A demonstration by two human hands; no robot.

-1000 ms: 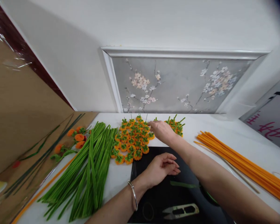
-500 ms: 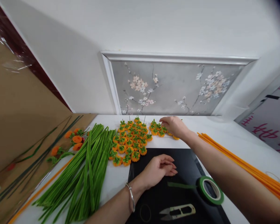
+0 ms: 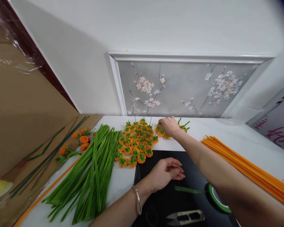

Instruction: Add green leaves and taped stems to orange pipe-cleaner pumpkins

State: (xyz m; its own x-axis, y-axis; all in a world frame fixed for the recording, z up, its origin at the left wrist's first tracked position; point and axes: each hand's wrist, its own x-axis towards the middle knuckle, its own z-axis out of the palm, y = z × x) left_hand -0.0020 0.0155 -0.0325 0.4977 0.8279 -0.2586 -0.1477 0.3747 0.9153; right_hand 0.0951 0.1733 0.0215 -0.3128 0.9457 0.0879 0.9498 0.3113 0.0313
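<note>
My right hand [image 3: 169, 126] is over the smaller group of orange chenille flowers [image 3: 166, 136] with green tops, at the back of the table. Its fingers are curled downward among them; the fingertips and whatever they grip are hidden. My left hand [image 3: 168, 171], with a silver bangle at the wrist, hovers or rests over the black board [image 3: 156, 201]. Its fingers are loosely bent and I see nothing in them. A strip of green tape [image 3: 188, 189] lies by its fingertips. To the left of the right hand stands a larger cluster of the same flowers [image 3: 135, 143], some with thin wire stems upright.
Thread snips [image 3: 186, 217] lie at the board's near side. A green tape roll [image 3: 219, 200] is partly behind my right forearm. Green chenille stems [image 3: 85, 176] are heaped at left, orange ones [image 3: 246, 167] at right. Finished-looking orange flowers [image 3: 84, 139] lie on cardboard.
My right hand has curled its fingers down onto the small flower group, from a flatter pose above it. The left hand stays in place. The view has turned slightly left.
</note>
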